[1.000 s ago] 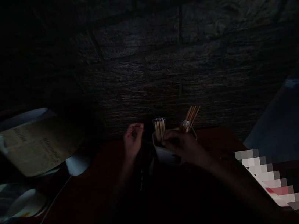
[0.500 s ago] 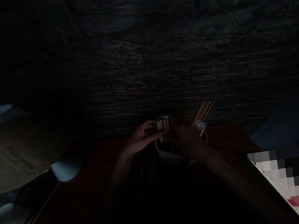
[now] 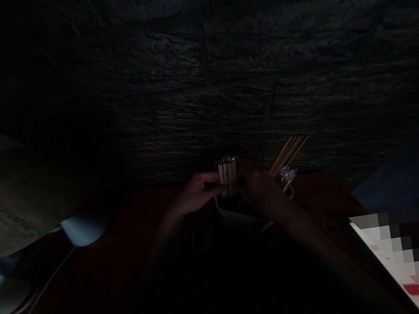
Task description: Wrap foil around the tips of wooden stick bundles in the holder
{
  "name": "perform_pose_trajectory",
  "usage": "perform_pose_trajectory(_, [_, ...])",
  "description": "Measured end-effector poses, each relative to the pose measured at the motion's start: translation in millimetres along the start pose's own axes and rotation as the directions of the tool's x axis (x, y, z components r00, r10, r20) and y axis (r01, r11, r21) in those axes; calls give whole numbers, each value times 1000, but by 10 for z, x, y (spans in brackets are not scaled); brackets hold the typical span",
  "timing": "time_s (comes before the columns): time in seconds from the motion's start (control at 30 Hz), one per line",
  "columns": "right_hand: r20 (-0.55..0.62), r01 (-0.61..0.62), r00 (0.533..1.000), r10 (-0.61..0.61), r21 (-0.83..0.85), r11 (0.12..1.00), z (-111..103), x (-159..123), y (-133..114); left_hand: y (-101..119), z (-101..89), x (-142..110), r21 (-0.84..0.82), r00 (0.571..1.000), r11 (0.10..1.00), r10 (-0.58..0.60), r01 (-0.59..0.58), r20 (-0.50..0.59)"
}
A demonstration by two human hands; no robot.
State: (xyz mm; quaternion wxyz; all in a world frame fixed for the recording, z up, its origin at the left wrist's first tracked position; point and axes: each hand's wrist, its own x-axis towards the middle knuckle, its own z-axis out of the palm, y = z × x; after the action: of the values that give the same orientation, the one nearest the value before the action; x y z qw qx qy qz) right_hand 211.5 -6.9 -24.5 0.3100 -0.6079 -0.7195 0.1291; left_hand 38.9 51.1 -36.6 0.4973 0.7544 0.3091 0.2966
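Note:
An upright bundle of wooden chopsticks (image 3: 228, 173), with shiny clear wrapping at its top, stands in a light-coloured container (image 3: 241, 219). My left hand (image 3: 197, 192) is closed on the bundle's left side, thumb across its front. From the right, my right hand (image 3: 261, 188) grips the same bundle; its fingers are dark and partly hidden. Behind that hand, looser chopsticks (image 3: 289, 153) lean to the right out of the container, with crumpled clear plastic (image 3: 287, 173) beside them. Deep shadow hides the container's inside.
At the left stands a lamp with a printed shade (image 3: 2, 207), a pale base (image 3: 85, 229) and a white cable (image 3: 37, 295). Below the shade lies a pale round dish (image 3: 3, 295). A rough stone wall (image 3: 181, 67) rises behind the wooden table (image 3: 124, 215). A bright, partly pixelated panel (image 3: 387, 256) is at right.
My left hand has moved right, from apart in the air onto the chopstick bundle. My right hand has shifted up along its right side. The camera view has turned slightly.

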Motion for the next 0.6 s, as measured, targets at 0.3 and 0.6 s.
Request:
perform_pose_trajectory(0.3, [77,-23,997,28,-58,998,-75,-7,-35,-5,-7,-4,41,998,999,17,-14,-59])
perform_pose_trajectory(0.6, [44,25,999,-26,27,999,-64,-16,12,-43,-39,-9,70,999,997,-36,36,5])
